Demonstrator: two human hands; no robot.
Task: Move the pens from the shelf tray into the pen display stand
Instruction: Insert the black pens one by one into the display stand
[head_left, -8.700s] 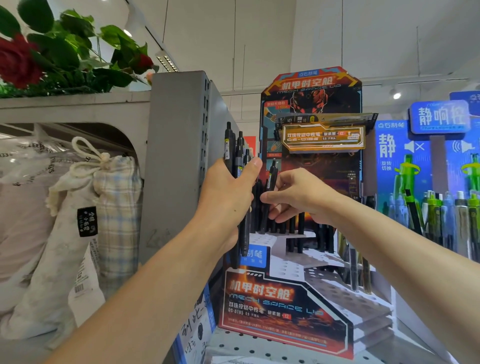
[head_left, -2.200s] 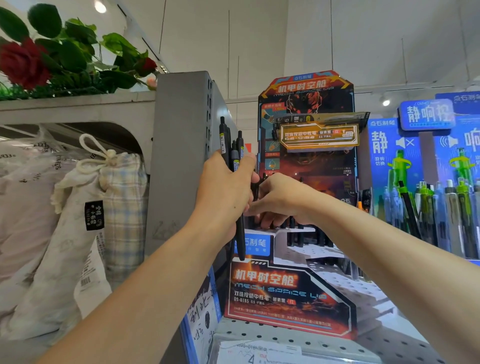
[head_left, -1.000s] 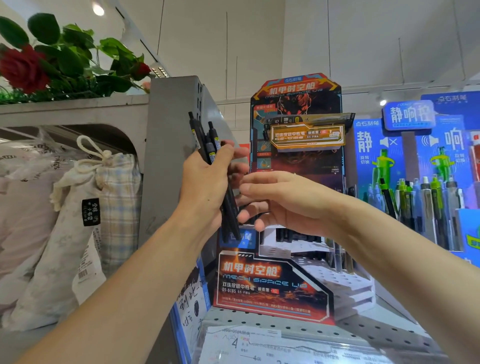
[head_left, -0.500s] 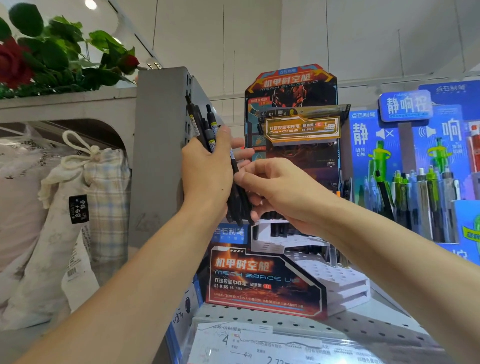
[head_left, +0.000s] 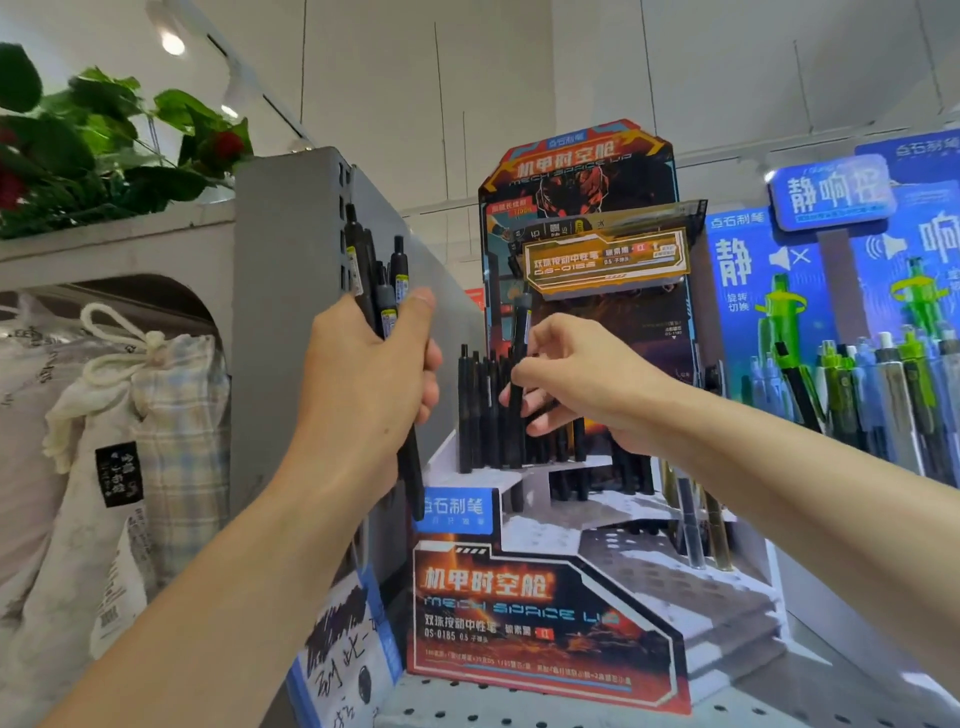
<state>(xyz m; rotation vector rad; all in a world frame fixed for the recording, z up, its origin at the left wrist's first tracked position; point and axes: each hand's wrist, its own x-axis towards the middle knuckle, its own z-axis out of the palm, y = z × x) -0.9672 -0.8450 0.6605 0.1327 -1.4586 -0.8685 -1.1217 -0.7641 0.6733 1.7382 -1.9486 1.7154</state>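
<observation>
Item 1, far left: green leafy artificial plant w/ red flowers (head_left: 104, 150) atop grey shelf unit; below it a cream drawstring cloth bag w/ pale plaid panel (head_left: 140, 415).

Item 2: grey perforated metal shelf upright (head_left: 291, 312), directly behind left hand.

Item 3: left hand (head_left: 363, 384), raised, back of hand to camera, forearm rising from lower left. Fingers curled tight around bundle of black click pens w/ yellow-blue labels (head_left: 382, 291); thumb pressed across front. Bundle near-vertical, clicker ends up, tips poking out below the hand.

Item 4: tiered cardboard pen display stand, orange-black-blue "mech" print (head_left: 545, 613), on perforated shelf. Top tier holds row of black pens standing upright (head_left: 478, 410); lower white tiers show many unfilled holes.

Item 5: right hand (head_left: 582, 384), forearm entering from right, wrist bent down. Thumb and fingers pinch single black pen (head_left: 519, 338) at mid-barrel; clicker up, long axis near-vertical w/ slight lean. Pen sits just above and among the standing row, tip end hidden behind them; can't tell if seated.

Key relation: free holes lie below the held pen, so insertion prob. goes straight down along its axis. Right hand nearer stand; left serves as supply. Shelf tray not in view.

Item 6, far right: blue display w/ green, grey and white pens (head_left: 883, 395).
</observation>
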